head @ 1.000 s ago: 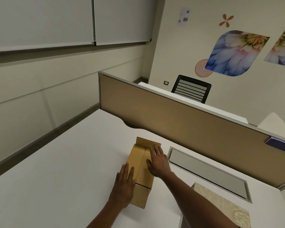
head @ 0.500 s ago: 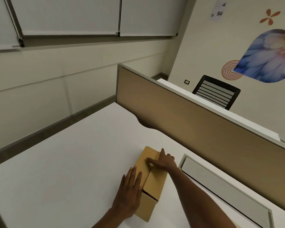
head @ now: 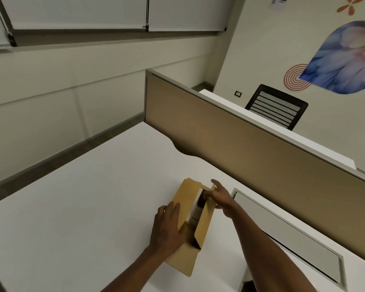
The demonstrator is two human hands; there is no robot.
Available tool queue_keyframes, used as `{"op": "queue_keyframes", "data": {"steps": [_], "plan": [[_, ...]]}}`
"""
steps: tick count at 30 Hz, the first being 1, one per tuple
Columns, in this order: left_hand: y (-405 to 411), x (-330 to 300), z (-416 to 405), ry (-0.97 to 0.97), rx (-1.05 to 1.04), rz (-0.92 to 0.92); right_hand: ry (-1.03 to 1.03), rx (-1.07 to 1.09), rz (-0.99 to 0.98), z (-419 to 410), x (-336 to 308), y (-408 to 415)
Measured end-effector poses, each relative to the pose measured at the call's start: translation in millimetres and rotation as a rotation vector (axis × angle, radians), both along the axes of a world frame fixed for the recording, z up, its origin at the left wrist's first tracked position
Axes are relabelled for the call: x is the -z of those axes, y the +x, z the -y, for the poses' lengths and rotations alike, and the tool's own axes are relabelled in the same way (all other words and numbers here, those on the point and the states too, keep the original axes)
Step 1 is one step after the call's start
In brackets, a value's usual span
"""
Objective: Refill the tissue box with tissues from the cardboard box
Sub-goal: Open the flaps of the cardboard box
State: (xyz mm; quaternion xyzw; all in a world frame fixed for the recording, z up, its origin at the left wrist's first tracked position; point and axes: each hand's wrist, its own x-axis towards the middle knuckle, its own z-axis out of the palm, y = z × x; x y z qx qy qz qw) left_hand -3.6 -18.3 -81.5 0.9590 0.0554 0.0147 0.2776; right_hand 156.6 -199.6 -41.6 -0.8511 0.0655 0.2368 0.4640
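Note:
A long brown cardboard box (head: 188, 197) lies on the white desk (head: 82, 197). Its right top flap (head: 205, 220) stands lifted, and a white stack of tissues (head: 195, 204) shows in the gap. My left hand (head: 169, 226) lies flat on the box's left flap and side, fingers spread. My right hand (head: 221, 198) grips the raised right flap near its far end. The tissue box is out of the frame.
A tan divider panel (head: 251, 148) runs along the desk's far side. A grey cable-tray lid (head: 282, 230) is set into the desk right of the box. A black mesh chair (head: 276, 107) stands beyond the divider.
The top of the box was shut under both hands; now my right hand has pulled the right flap up and the white tissues show. The camera has tilted left and down.

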Motion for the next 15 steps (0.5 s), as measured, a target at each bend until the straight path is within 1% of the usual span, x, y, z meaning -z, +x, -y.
{"op": "queue_keyframes", "data": {"steps": [4, 6, 8, 10, 12, 13, 15], "plan": [[0.5, -8.0, -15.5, -0.388, -0.108, 0.132, 0.341, 0.323, 0.041, 22.3, 0.8, -13.4], [1.7, -17.0, -27.5, -0.505, -0.218, 0.186, 0.423, 0.463, 0.060, 35.3, 5.0, -21.8], [3.6, -22.7, -38.0, -0.545, -0.337, 0.208, 0.425, 0.556, 0.074, 47.4, 12.0, -31.0], [7.5, -18.8, -47.5, -0.595, -0.453, 0.201, 0.360, 0.607, 0.077, 56.4, 17.8, -41.4], [11.0, -10.2, -55.4, -0.581, -0.518, 0.195, 0.227, 0.613, 0.102, 60.5, 23.7, -51.4], [12.0, -5.9, -58.2, -0.537, -0.517, 0.197, 0.126, 0.601, 0.141, 60.6, 26.2, -56.9], [11.4, 0.6, -59.4, -0.393, -0.452, 0.199, -0.162, 0.540, 0.301, 56.3, 29.9, -68.5]]}}
